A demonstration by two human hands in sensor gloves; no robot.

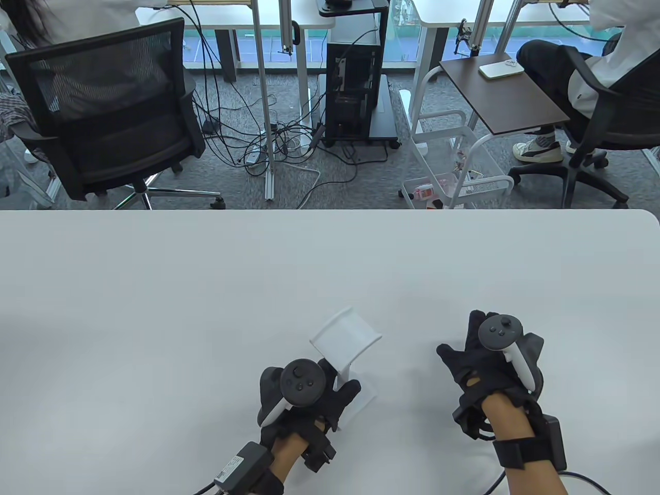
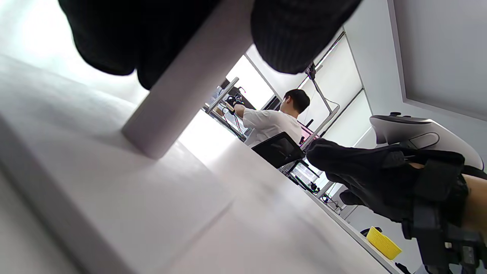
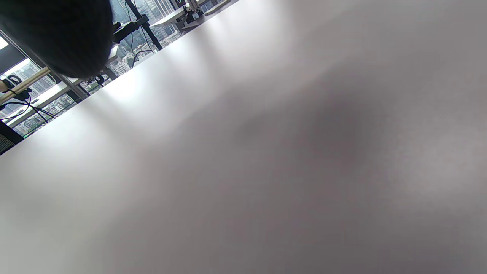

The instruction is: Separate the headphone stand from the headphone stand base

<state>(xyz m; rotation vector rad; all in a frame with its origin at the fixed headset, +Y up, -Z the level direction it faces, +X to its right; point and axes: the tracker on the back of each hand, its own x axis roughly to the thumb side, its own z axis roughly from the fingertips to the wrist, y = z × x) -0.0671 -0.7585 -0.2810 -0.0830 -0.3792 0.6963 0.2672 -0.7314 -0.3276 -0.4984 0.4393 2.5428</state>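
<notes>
white table (image 1: 154,289) carries the headphone stand base (image 1: 361,399), its upright stand (image 1: 346,343) on it

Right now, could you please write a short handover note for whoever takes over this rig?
Left hand: grips the upright post of the headphone stand; in the left wrist view its gloved fingers wrap the post just above the headphone stand base.
Right hand: apart from the stand on its right, holding nothing; whether it touches the table is unclear.
Done: stand gripped. It is still seated upright in the base, which lies flat on the table.
Left: probably hold the base down with the right hand, pull the stand out, and set both parts down separately.
</notes>
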